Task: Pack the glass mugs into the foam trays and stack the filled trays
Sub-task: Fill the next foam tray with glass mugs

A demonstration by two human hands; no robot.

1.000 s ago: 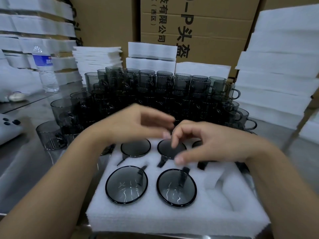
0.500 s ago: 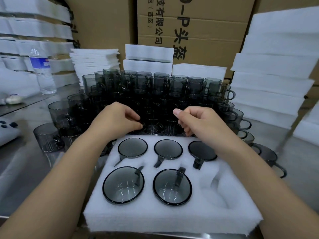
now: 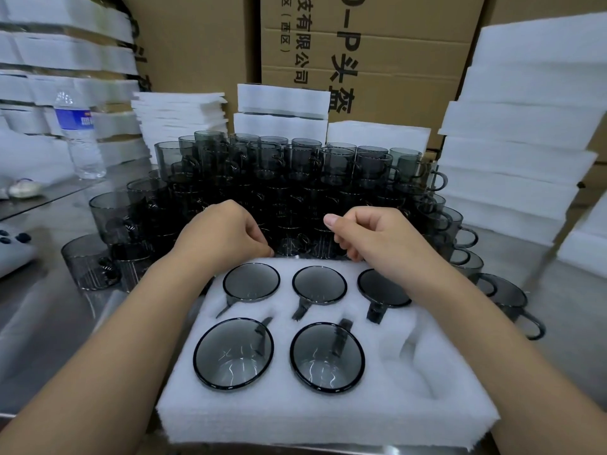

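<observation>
A white foam tray (image 3: 328, 415) lies in front of me with six pockets. Three dark glass mugs (image 3: 319, 284) fill its back row and two mugs (image 3: 234, 353) sit in the front row. The front right pocket (image 3: 414, 366) holds nothing. Behind the tray stands a dense block of several loose smoky mugs (image 3: 295, 178). My left hand (image 3: 220, 234) hovers at the tray's far edge with curled fingers, fingertips by the foam. My right hand (image 3: 371, 238) is over the back right mug, fingers curled and thumb out. I see nothing held in either hand.
More loose mugs (image 3: 505, 297) trail along the tray's right side and one mug (image 3: 87, 264) stands at the left. Tall foam stacks (image 3: 525, 142) rise on the right, thin foam sheets (image 3: 179, 113) at the back, cardboard cartons (image 3: 377, 54) behind. A water bottle (image 3: 78, 136) stands far left.
A second ago both hands met over the back middle mug. They have drawn apart and moved to the tray's far edge, and have hardly shifted in the last half second.
</observation>
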